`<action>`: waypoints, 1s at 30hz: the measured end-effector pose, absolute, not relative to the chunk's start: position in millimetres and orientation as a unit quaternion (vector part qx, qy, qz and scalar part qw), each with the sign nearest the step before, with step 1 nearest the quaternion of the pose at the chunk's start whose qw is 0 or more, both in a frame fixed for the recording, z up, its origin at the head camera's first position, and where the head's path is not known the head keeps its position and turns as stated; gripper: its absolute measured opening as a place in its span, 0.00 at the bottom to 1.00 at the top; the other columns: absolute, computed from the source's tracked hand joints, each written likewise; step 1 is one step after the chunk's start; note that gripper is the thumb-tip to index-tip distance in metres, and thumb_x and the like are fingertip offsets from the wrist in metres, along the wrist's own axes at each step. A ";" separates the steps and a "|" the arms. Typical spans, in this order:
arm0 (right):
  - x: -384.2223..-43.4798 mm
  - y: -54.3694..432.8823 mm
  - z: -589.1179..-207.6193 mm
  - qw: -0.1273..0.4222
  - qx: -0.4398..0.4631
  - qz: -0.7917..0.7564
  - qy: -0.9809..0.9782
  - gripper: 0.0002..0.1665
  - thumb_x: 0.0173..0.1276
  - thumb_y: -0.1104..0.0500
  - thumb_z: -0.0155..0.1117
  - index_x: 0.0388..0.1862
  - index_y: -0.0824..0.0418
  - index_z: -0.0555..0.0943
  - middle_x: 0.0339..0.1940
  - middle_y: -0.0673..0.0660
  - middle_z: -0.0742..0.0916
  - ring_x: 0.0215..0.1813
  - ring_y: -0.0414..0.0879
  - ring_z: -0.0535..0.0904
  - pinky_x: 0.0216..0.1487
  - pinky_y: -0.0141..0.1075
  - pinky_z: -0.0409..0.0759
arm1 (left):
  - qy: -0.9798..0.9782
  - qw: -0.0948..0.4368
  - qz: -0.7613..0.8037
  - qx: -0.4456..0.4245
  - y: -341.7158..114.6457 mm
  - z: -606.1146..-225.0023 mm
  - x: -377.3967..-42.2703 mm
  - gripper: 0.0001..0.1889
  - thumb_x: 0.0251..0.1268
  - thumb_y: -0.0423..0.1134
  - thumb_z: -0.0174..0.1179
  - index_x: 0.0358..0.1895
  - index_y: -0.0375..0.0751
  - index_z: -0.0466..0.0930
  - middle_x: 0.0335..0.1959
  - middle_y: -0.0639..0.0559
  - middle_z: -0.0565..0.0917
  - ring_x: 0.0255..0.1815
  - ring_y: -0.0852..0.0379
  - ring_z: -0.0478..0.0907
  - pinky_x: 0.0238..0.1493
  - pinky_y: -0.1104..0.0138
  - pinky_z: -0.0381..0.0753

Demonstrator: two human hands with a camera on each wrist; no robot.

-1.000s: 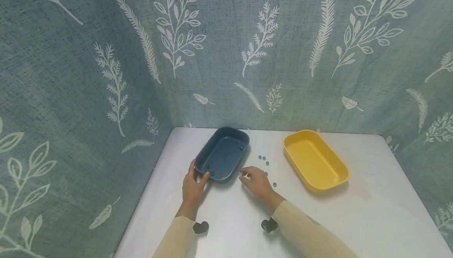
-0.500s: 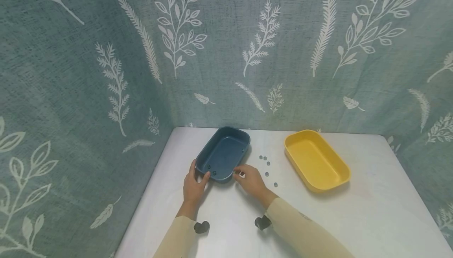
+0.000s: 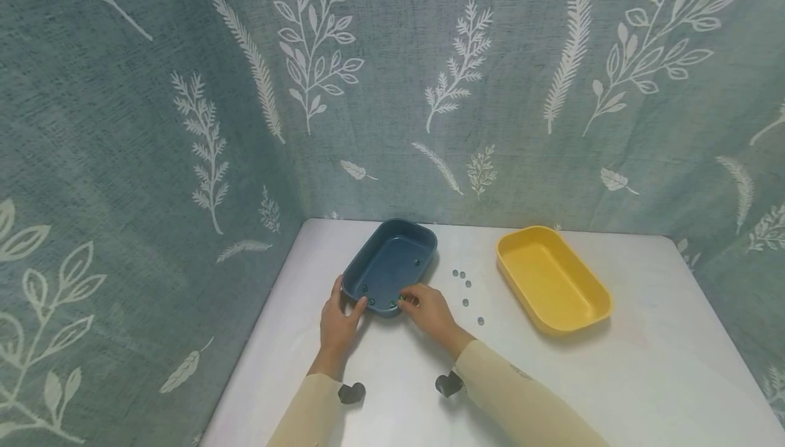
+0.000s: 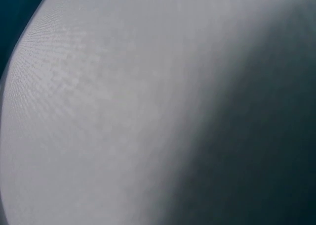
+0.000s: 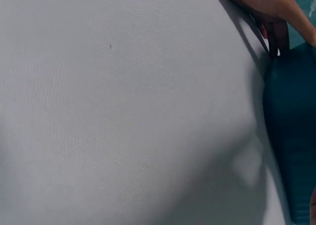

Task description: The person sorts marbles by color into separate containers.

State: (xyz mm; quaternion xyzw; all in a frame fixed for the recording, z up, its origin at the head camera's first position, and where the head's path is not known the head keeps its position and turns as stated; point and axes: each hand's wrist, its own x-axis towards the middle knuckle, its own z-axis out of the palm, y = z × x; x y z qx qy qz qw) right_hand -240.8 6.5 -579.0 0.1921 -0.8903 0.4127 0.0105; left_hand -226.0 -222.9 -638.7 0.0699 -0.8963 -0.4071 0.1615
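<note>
My left hand (image 3: 339, 324) grips the near left corner of the blue tray (image 3: 388, 266), its thumb at the rim and its fingers along the outer wall. In the right wrist view, the left hand (image 5: 269, 12) shows at the top beside the tray (image 5: 291, 116). At the tray's near right rim, my right hand (image 3: 431, 311) pinches a small green glass pebble (image 3: 401, 298) between thumb and index finger. Just inside the rim lies another green pebble (image 3: 392, 304). More pebbles (image 3: 371, 302) sit on the tray's floor.
Several loose glass pebbles (image 3: 468, 284) lie on the white table (image 3: 392, 392) between the trays. A yellow tray (image 3: 555, 280) stands to the right. Behind the table hangs a leaf-patterned curtain (image 3: 392, 127). The left wrist view holds mostly blurred white tabletop (image 4: 98, 111).
My right hand has moved left from the tabletop to the blue tray's near right rim. A green pebble now shows inside, near that rim. The left hand keeps its grip.
</note>
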 end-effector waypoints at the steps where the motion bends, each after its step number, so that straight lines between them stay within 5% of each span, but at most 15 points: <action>1: -240.5 6.1 -579.4 0.010 0.189 0.413 -0.891 0.14 0.68 0.52 0.64 0.49 0.56 0.83 0.38 0.44 0.82 0.41 0.39 0.77 0.43 0.33 0.79 | -0.896 0.162 -0.408 0.068 -222.6 -638.3 -225.8 0.43 0.63 0.58 0.63 0.77 0.53 0.51 0.73 0.46 0.64 0.71 0.40 0.62 0.68 0.43 0.59; 30: -239.2 12.5 -595.6 0.007 0.197 0.418 -0.887 0.17 0.68 0.52 0.65 0.54 0.57 0.82 0.37 0.43 0.82 0.37 0.37 0.76 0.40 0.32 0.78 | -0.898 0.154 -0.406 0.071 -223.2 -637.9 -225.4 0.44 0.62 0.59 0.62 0.78 0.55 0.50 0.73 0.47 0.63 0.71 0.41 0.62 0.68 0.43 0.58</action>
